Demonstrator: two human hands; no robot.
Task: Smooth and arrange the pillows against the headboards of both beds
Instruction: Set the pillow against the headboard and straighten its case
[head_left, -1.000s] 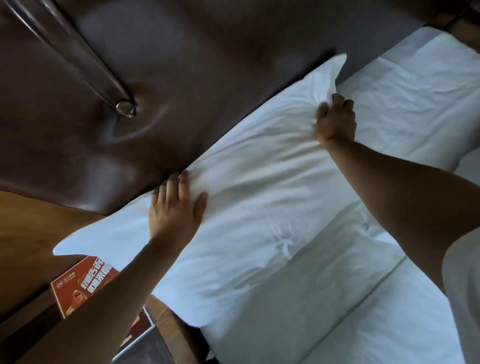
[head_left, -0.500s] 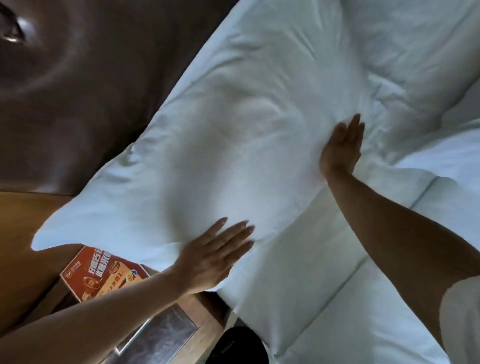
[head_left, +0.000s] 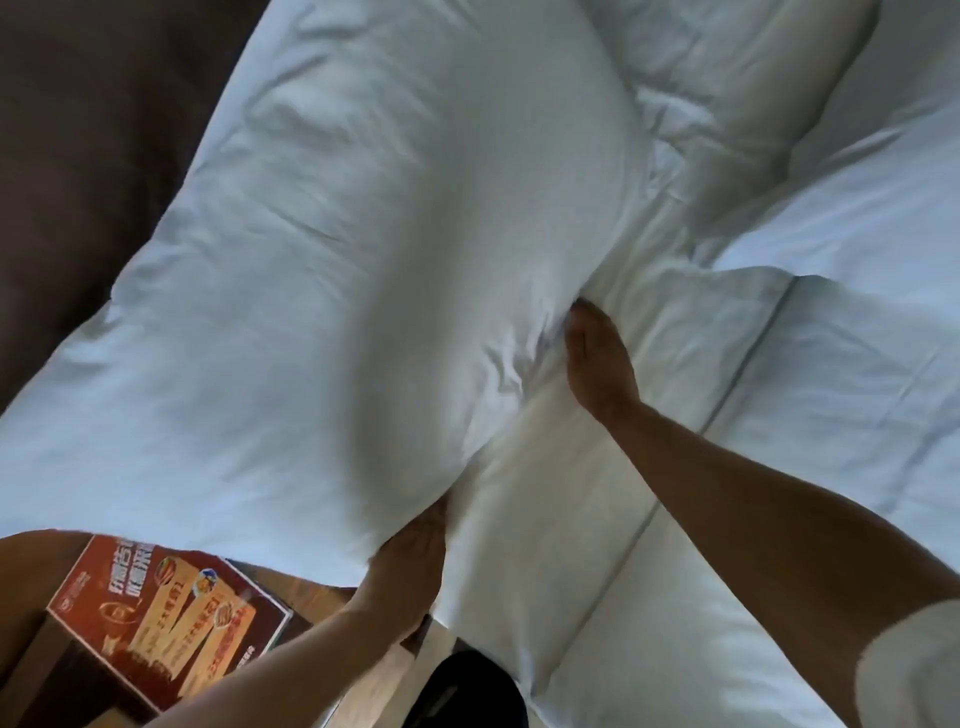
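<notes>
Fingers of the left hand (head_left: 410, 566) and the right hand (head_left: 597, 364) were tucked under the near edge of the front pillow (head_left: 363, 270), hidden by cloth, so whether they gripped or merely pressed could not be told. That pillow leaned against the brown headboard (head_left: 78, 130). Doing it well probably meant pushing both hands evenly, so the edge seated straight without new creases. Two pillows showed; the second pillow (head_left: 727, 67) lay farther along. One red leaflet (head_left: 166, 618) lay on one bedside table (head_left: 31, 571).

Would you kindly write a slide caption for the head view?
Both hands, left hand and right hand, tuck into the near edge of a white pillow against the dark headboard.
</notes>
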